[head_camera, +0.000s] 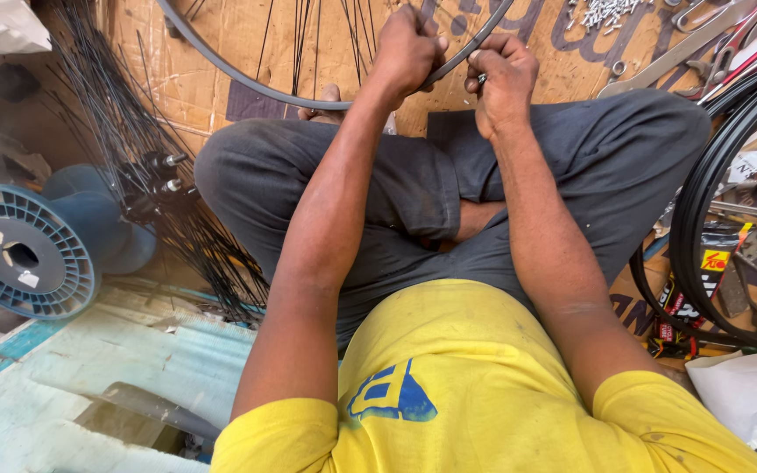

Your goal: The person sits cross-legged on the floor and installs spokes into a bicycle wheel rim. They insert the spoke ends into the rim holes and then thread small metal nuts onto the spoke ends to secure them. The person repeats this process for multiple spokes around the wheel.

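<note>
Above the crossed legs, both hands — left [406,48], right [503,74] — clench the wheel rim [247,74], seemingly light, stiff, with bendable spokes [308,35].

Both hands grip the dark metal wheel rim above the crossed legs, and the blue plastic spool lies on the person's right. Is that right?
Not quite. The head view shows the left hand and right hand on the dark metal wheel rim above the crossed legs, but the blue plastic spool lies on the person's left, not right.

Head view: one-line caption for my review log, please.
Seated cross-legged, both hands, left hand and right hand, grip a dark metal spoked bicycle rim over brown cardboard.
</note>
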